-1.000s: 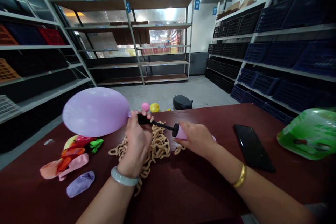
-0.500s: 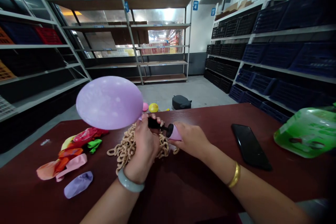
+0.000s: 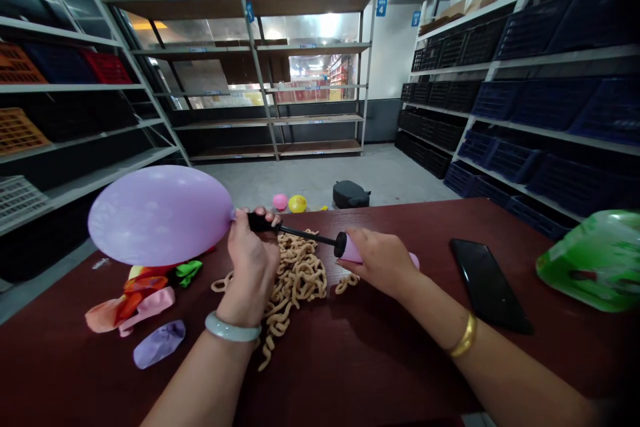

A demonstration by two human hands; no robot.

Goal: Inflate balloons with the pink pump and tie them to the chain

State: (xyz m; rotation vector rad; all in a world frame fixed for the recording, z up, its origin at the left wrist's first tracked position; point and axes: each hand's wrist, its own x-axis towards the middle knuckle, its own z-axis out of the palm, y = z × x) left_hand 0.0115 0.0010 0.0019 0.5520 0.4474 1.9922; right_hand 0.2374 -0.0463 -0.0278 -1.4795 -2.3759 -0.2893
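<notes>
A large inflated purple balloon [image 3: 160,215] extends leftward from my left hand [image 3: 253,250]. That hand is closed around the balloon's neck and the black end of a balloon pump [image 3: 307,235]. The pump's black rod shows between my hands, pulled out at length. My right hand [image 3: 377,260] wraps round the pump's pinkish-purple part on the other side. Under the pump lies a heap of beige, chain-like links [image 3: 300,273], with a small loose piece [image 3: 347,283] to its right. Flat balloons [image 3: 145,300] in several colours and a flat purple balloon [image 3: 159,344] lie left of my left wrist.
A black phone [image 3: 490,285] and a green, see-through container [image 3: 593,260] are on the right of the dark red table [image 3: 400,360]. Beyond the table, small pink [image 3: 280,201] and yellow balloons [image 3: 297,204] and a dark bag [image 3: 351,194] rest on the floor. Shelves surround the area.
My hands have moved apart, drawing the pump's rod out between them. My left hand and the inflated balloon have shifted left and slightly down. More of the beige heap shows.
</notes>
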